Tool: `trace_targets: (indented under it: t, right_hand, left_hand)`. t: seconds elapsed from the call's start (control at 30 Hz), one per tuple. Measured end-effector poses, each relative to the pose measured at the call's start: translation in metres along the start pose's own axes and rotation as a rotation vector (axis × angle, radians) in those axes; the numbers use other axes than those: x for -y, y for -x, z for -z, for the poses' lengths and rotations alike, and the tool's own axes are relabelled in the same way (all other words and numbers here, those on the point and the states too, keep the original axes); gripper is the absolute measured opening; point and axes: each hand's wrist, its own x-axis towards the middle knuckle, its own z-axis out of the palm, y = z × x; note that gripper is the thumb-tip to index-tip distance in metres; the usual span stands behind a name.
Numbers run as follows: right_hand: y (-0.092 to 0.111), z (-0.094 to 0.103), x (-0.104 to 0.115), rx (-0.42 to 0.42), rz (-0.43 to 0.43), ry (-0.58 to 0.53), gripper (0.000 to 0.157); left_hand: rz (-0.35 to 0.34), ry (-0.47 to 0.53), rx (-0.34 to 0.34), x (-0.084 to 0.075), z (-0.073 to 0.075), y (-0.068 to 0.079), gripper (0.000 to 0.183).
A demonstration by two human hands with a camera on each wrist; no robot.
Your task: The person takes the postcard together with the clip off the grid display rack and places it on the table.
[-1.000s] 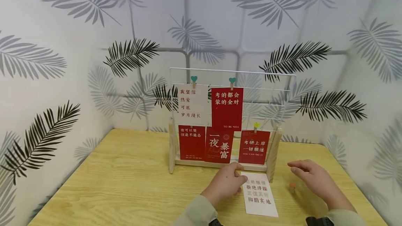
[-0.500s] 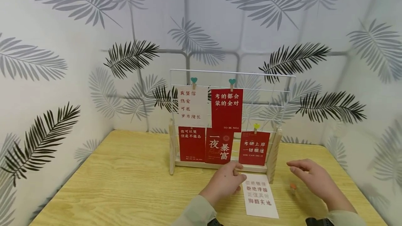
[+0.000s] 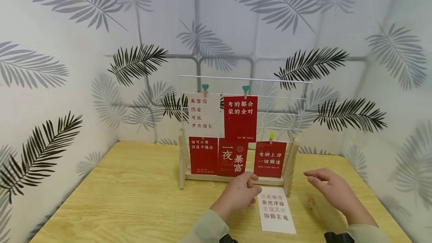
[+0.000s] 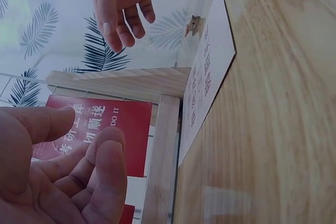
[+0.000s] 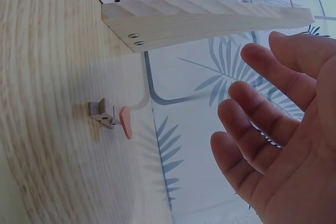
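My left hand [image 3: 236, 195] hovers at the upper left corner of a white card [image 3: 277, 213] printed with Chinese characters, lying on the table before a display rack. In the left wrist view, its loosely bent fingers [image 4: 109, 166] and thumb stand apart with nothing between them. Right of the card, my right hand [image 3: 332, 191] hangs in the air, palm inward and fingers relaxed. Beneath it a small wooden clothespin [image 5: 102, 114] with an orange top stands on the table. It also shows behind the card in the left wrist view.
The wire-grid rack has wooden feet [image 3: 289, 171]. It bears several red cards [image 3: 240, 119] and a white one [image 3: 202, 114]. Teal heart clips [image 3: 245, 88] and a yellow one [image 3: 272, 137] hold some of them. A leaf-patterned wall [image 3: 229, 18] stands behind the wooden table [image 3: 135, 198].
The head view has shifted slightly, so everything appears a little further left. Both hands keep nearly the same pose and place; the card and orange clothespin stay where they were.
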Motion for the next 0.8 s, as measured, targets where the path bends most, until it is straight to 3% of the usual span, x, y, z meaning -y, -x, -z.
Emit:
trace_targets:
  t: [0.27,0.8]
  right_hand:
    - [-0.001,0.004,0.014,-0.035,0.036,-0.001,0.039]
    - [0.000,0.008,0.043,-0.134,0.139,0.034,0.034]
  left_hand:
    - [-0.037,0.050,0.011,-0.003,0.010,0.002,0.037]
    - [-0.086,0.030,-0.030,-0.020,0.022,0.008,0.034]
